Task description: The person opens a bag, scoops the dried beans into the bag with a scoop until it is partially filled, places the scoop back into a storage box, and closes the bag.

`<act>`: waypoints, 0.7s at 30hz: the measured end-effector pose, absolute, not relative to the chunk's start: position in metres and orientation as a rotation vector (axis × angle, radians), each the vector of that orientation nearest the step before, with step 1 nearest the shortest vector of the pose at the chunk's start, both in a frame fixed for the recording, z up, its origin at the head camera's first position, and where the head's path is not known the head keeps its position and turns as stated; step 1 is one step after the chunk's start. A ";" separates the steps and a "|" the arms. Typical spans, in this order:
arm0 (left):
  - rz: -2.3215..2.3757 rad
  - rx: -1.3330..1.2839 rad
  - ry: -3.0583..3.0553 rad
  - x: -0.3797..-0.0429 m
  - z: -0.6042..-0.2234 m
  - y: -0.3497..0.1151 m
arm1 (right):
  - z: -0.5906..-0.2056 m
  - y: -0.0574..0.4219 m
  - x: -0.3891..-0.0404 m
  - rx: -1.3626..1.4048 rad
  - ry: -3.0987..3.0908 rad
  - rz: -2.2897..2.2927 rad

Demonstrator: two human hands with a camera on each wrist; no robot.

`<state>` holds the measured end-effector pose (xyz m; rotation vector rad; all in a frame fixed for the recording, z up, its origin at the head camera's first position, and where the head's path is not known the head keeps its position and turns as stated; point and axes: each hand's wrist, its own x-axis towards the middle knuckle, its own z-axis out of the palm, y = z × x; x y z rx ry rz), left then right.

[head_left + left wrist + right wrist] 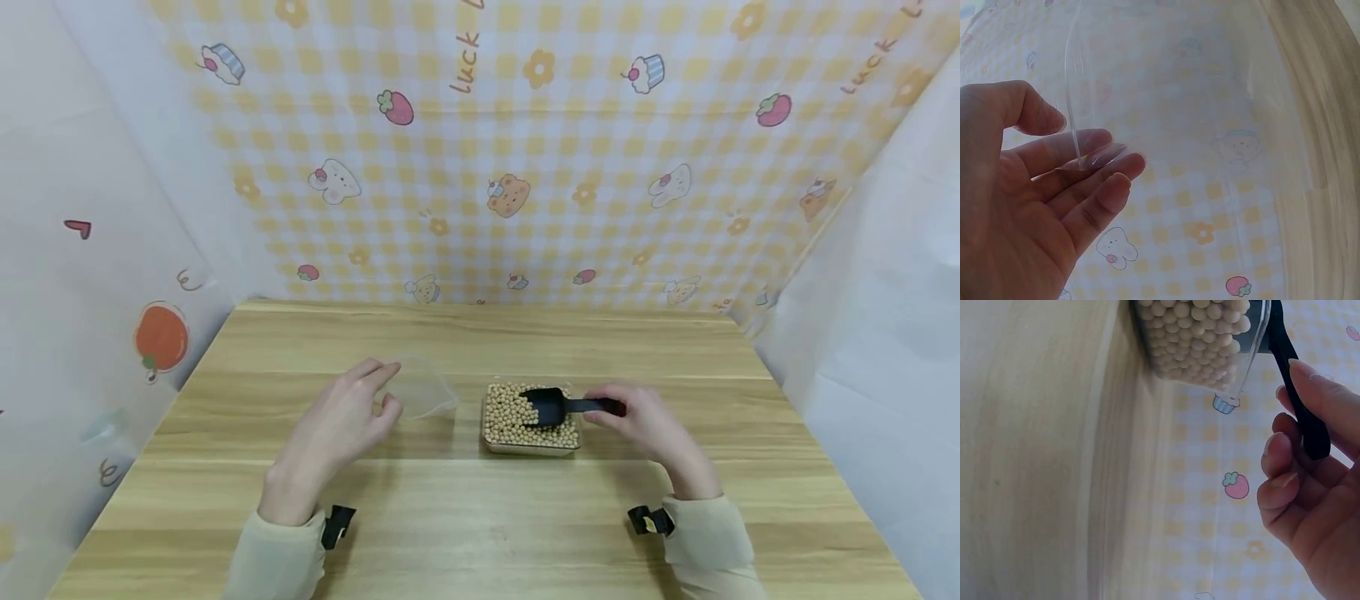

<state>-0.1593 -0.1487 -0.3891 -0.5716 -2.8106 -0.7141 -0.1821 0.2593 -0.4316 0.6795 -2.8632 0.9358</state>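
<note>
A clear plastic bag (423,387) stands above the table left of centre, its mouth edge at my left hand (341,429). In the left wrist view, the bag (1166,94) has its edge caught among the left hand's (1041,169) curled fingers, while the thumb stands a little apart. A clear rectangular box (525,448) is filled with round beige beans or beads (506,414). My right hand (637,417) grips the handle of a black scoop (551,407), whose bowl lies in the beads. The right wrist view shows thumb and fingers around the handle (1300,412).
The wooden table (480,517) meets a yellow checked backdrop (510,167) at its far edge. White sheets hang left (75,292) and right (885,275). Black wrist mounts sit by both sleeves (281,554).
</note>
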 end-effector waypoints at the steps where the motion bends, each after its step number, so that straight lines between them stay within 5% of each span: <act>1: -0.715 -0.570 -2.812 -0.159 -0.389 -0.149 | -0.432 0.258 -0.183 0.686 -2.863 0.935; 21: -0.720 -0.560 -2.825 -0.161 -0.392 -0.148 | -0.446 0.259 -0.188 0.841 -2.818 0.932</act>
